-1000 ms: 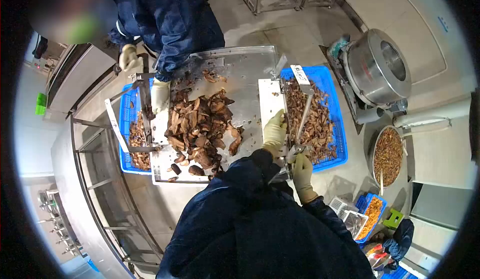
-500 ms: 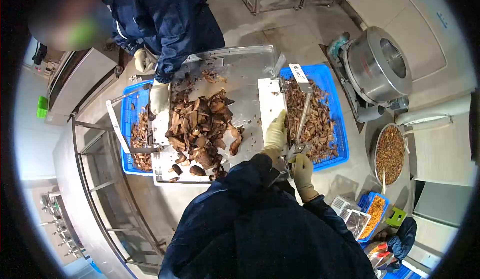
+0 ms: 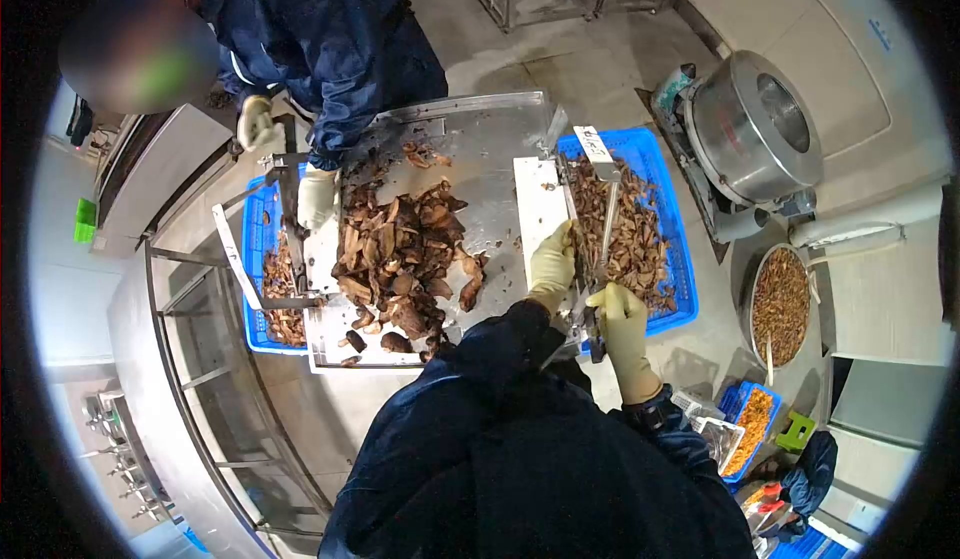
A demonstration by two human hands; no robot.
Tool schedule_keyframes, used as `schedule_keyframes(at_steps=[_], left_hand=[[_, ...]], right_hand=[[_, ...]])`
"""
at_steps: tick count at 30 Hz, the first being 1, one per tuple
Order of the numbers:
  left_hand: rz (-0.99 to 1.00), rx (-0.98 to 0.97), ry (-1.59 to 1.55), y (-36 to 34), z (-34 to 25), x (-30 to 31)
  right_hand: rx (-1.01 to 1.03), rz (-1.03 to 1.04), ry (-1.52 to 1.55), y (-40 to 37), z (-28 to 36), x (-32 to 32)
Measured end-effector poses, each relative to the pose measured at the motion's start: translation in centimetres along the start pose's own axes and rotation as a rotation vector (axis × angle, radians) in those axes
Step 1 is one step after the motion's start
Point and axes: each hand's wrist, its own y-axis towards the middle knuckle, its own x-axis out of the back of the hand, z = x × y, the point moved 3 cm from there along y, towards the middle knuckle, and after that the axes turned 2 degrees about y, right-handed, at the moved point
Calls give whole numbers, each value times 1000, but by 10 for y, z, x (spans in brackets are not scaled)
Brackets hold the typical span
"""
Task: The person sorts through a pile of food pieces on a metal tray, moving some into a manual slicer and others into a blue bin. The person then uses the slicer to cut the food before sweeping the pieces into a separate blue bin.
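My left hand (image 3: pixel 553 262), in a pale glove, rests on a white board (image 3: pixel 540 199) beside the metal cutter frame (image 3: pixel 608 219). Its fingers are bent together; whatever they hold is hidden. My right hand (image 3: pixel 625 331), also gloved, is at the near end of that frame, beside a dark metal part (image 3: pixel 596 347). Its fingers are curled closed, their hold too small to make out. Left of my left hand, large dark brown pieces (image 3: pixel 400 249) lie heaped on a metal tray (image 3: pixel 500 119). Thin brown slices (image 3: pixel 640 249) fill a blue basket (image 3: pixel 686 259) right of the cutter.
Opposite, a co-worker (image 3: pixel 340 49) has one gloved hand (image 3: pixel 316 197) on another white board and the other (image 3: pixel 256 124) raised beside a dark lever (image 3: pixel 290 174). A second blue basket (image 3: pixel 254 299), a steel drum machine (image 3: pixel 750 129) and a round pan (image 3: pixel 752 304) stand around.
My right hand has moved up beside the cutter frame. My left hand has barely shifted. The co-worker's raised hand has moved left and a dark lever now stands out near it.
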Motion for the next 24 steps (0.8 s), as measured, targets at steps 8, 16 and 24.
schedule_keyframes(at_steps=[8, 16, 24], left_hand=[[41, 4, 74, -3, -2, 11], [70, 36, -257, -19, -6, 19], [309, -389, 328, -14, -41, 24]], right_hand=[[89, 23, -18, -1, -40, 2], [161, -27, -51, 4, -105, 1], [-11, 47, 15, -3, -79, 2]])
